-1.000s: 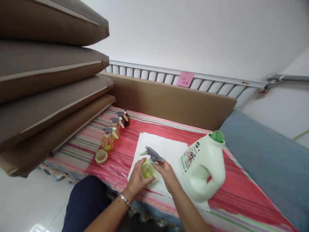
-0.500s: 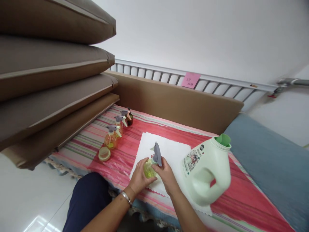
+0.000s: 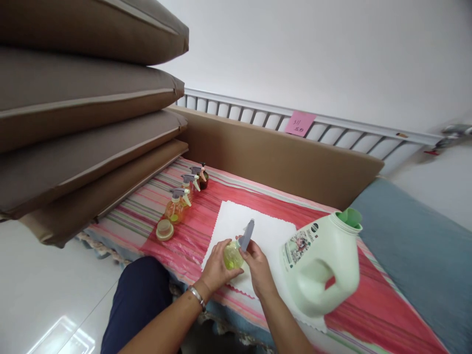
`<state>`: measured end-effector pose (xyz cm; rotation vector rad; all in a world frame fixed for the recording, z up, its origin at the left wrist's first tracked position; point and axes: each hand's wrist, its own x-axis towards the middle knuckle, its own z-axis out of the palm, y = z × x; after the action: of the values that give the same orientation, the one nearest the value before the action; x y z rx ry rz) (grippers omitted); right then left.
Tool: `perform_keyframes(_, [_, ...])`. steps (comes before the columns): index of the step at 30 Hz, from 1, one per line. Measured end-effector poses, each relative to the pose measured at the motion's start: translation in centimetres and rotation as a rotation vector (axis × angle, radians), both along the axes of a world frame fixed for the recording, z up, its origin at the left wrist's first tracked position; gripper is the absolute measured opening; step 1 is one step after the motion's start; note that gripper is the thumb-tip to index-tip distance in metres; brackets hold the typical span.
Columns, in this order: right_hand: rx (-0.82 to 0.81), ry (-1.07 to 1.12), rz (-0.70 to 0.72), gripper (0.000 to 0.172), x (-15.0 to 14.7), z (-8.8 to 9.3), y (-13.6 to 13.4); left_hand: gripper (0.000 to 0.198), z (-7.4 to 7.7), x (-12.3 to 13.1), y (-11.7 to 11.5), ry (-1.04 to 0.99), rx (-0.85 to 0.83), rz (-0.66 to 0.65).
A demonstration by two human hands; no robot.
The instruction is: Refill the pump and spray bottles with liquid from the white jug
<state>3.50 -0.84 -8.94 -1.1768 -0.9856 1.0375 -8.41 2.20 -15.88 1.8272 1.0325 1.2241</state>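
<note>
A small yellow-green spray bottle [image 3: 232,254] is held tilted to the right over a white cloth [image 3: 263,223]. My left hand [image 3: 216,265] wraps around its clear round body, which has some liquid in the bottom. At the neck, just under the grey trigger head, the fingers of my right hand [image 3: 257,261] are closed on the bottle. To the right, a large pale green jug [image 3: 320,265] with a handle and a green spout stands partly on the cloth.
Several spray bottles [image 3: 175,209] stand in a row at the left, with a round lidded jar [image 3: 164,229] before them. Brown cushions [image 3: 92,132] are stacked beyond the left edge. A brown board [image 3: 276,155] leans on the radiator [image 3: 236,112], which carries a pink note [image 3: 300,123].
The spray bottle has tipped further to the right, its trigger head leaning more. Both hands stay on it. The whole view has shifted slightly.
</note>
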Motion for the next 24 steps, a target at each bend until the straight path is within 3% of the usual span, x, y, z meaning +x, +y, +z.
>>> perform_keyframes(11, [0.016, 0.004, -0.014, 0.038, -0.1, -0.5, 0.0, 0.078, -0.3, -0.1, 0.0, 0.015, 0.022, -0.002])
perform_keyframes(15, [0.032, -0.012, -0.048, 0.046, -0.2, -1.2, 0.4, 0.077, -0.3, -0.1, 0.0, 0.023, 0.034, -0.002])
perform_keyframes(24, [0.052, -0.124, -0.07, 0.045, -0.3, -1.6, 0.5, 0.075, -0.4, 0.0, 0.1, 0.025, 0.048, -0.002])
